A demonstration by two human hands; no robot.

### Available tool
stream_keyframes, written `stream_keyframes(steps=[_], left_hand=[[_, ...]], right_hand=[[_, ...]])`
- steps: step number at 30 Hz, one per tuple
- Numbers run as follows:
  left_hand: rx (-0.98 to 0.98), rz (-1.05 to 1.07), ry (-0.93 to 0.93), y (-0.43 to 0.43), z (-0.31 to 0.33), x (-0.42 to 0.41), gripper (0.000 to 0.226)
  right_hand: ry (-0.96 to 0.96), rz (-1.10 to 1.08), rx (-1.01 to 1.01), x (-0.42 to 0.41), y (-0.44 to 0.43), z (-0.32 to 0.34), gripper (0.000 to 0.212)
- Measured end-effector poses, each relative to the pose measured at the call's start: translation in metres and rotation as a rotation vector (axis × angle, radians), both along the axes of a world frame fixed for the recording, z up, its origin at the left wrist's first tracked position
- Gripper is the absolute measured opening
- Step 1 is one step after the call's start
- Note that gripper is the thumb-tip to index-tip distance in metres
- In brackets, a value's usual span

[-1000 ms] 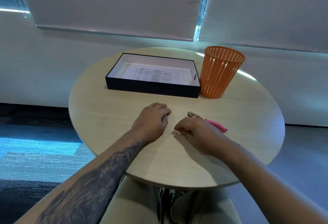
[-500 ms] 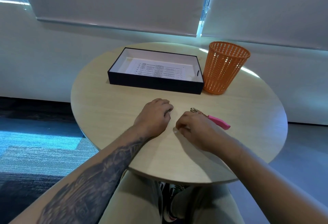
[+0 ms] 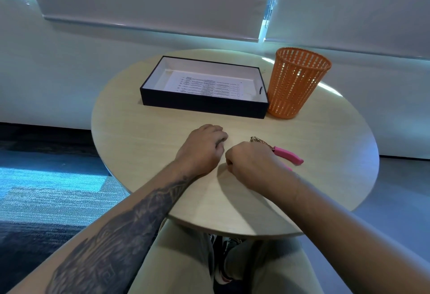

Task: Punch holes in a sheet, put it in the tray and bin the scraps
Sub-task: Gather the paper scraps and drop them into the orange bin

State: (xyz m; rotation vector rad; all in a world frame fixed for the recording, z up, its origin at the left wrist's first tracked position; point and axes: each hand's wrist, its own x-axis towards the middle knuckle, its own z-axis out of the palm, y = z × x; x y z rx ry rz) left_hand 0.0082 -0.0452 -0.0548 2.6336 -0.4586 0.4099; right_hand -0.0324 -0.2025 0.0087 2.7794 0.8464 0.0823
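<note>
Head view: pink punch [image 3: 285, 153] lies just behind right grip [image 3: 250, 161].

The person's left forearm [image 3: 130, 219] bears dark tattoos up from the fingers; arms bare, beige trousers [image 3: 181, 263].

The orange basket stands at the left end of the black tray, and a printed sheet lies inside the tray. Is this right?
Not quite. In the head view the orange basket stands at the right end of the black tray, not the left. The printed sheet does lie inside the tray.
</note>
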Motion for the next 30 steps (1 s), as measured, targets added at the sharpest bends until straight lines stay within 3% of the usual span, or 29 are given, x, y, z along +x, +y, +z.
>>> stream_keyframes(steps=[12, 16, 19, 27, 30], left_hand=[[0.012, 0.007, 0.021, -0.002, 0.006, -0.004, 0.028], [0.003, 0.005, 0.014, -0.002, 0.007, -0.006, 0.028], [0.001, 0.007, 0.01, -0.002, 0.009, -0.006, 0.027], [-0.171, 0.041, 0.023, -0.005, 0.015, 0.001, 0.025], [-0.198, 0.001, 0.014, -0.017, 0.046, 0.018, 0.027]], right_hand=[[0.037, 0.14, 0.187, -0.002, -0.016, -0.011, 0.02], [0.154, 0.019, 0.362, -0.002, -0.022, -0.013, 0.027], [0.223, -0.069, 0.486, 0.002, -0.03, -0.007, 0.016], [0.287, -0.167, 0.746, 0.025, -0.062, 0.027, 0.015], [0.21, -0.149, 0.842, 0.044, -0.077, 0.05, 0.015]])
